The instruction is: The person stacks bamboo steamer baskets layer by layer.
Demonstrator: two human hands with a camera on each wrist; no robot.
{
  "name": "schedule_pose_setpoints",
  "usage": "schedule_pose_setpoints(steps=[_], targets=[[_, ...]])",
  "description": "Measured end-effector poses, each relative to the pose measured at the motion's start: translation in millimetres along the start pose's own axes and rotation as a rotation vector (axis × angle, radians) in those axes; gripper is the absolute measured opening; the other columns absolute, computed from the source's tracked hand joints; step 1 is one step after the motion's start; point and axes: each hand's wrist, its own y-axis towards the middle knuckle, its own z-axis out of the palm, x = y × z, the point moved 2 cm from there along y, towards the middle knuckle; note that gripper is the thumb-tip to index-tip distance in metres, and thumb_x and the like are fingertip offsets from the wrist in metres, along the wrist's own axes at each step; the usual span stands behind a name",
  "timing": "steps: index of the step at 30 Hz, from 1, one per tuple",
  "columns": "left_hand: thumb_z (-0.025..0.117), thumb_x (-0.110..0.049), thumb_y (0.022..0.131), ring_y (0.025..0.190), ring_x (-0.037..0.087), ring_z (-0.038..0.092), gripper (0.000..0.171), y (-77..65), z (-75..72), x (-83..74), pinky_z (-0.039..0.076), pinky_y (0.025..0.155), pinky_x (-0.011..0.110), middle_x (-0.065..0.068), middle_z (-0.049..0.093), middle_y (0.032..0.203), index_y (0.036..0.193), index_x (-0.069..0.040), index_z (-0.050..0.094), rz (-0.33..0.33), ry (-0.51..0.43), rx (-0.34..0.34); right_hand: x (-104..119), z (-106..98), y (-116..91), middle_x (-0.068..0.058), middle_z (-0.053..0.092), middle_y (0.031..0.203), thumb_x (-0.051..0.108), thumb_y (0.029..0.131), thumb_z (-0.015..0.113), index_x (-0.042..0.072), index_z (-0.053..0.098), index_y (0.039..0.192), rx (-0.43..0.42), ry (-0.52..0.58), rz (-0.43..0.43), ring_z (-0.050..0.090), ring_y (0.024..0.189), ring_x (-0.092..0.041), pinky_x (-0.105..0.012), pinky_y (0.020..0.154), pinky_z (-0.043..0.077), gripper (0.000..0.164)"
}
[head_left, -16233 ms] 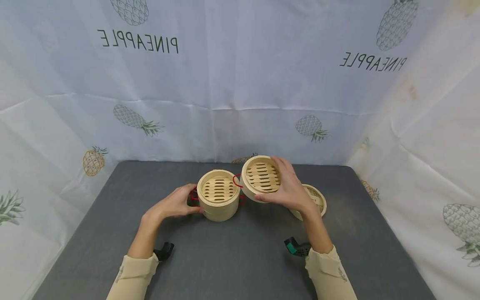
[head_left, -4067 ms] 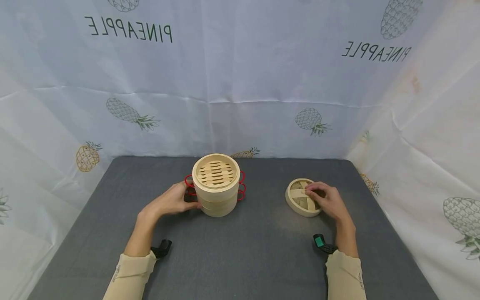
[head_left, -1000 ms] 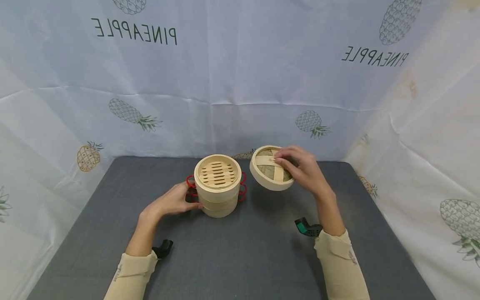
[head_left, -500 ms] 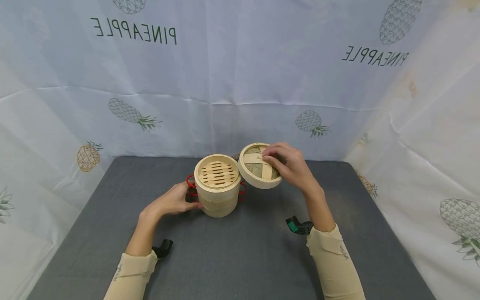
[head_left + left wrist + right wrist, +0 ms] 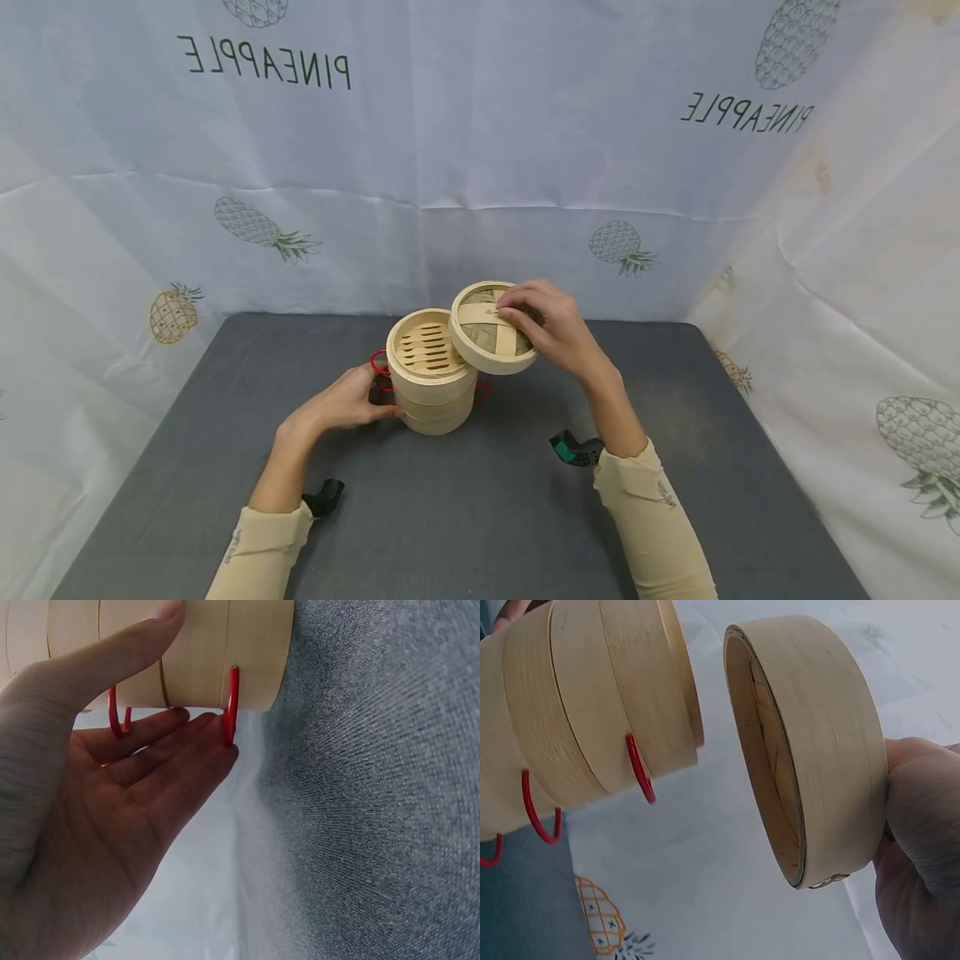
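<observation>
A stack of bamboo steamer tiers [image 5: 433, 402] with red loop handles stands upright on the table, its slatted top tier partly in view. My left hand [image 5: 347, 402] holds the stack from the left: in the left wrist view the thumb [image 5: 127, 652] lies against the wall, while the fingers reach around by the red handles [image 5: 232, 705]. With thumb and fingertips my right hand [image 5: 551, 327] pinches the middle of the woven steamer lid [image 5: 480, 333]. The lid hangs over the stack's right side, and the right wrist view shows a gap between its rim and the top tier [image 5: 641, 682].
A dark grey table [image 5: 480, 517] lies under both hands. Behind and beside it hangs a white cloth [image 5: 495, 150] printed with pineapples. Black wrist devices [image 5: 577, 448] sit on both forearms.
Earlier the right hand held a slatted tier, which then sat on the stack. It then took the lid from the table's right, lifted it and carried it left over the stack.
</observation>
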Motion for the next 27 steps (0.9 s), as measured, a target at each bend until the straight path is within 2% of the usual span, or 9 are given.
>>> schedule_pose_setpoints(steps=[9,16,27], targets=[[0.088,-0.019,0.092,0.113,0.034,0.077,0.062,-1.2,-0.4,0.2,0.065,0.094,0.050,0.021,0.076,0.127,0.141,0.006,0.060,0.019,0.007,-0.006,3,15,4,-0.013,0.079,0.112,0.002,0.094,0.081,0.003,0.081,0.107,0.028,0.008,0.022,0.070,0.111,-0.028,-0.039,0.097,0.060,0.013],[0.088,-0.018,0.092,0.114,0.035,0.077,0.062,-0.8,0.0,1.2,0.065,0.095,0.049,0.021,0.075,0.128,0.141,0.006,0.060,0.025,0.005,-0.001,6,20,8,-0.013,0.078,0.112,0.001,0.095,0.081,0.002,0.081,0.108,0.035,0.000,0.003,0.070,0.110,-0.029,-0.041,0.096,0.061,0.013],[0.089,-0.019,0.091,0.112,0.033,0.078,0.058,0.1,-1.1,0.7,0.065,0.095,0.050,0.019,0.077,0.124,0.137,0.005,0.062,0.016,0.011,-0.003,11,29,15,-0.013,0.079,0.110,0.004,0.095,0.081,0.003,0.081,0.107,0.017,0.022,0.006,0.071,0.110,-0.029,-0.041,0.097,0.061,0.012]])
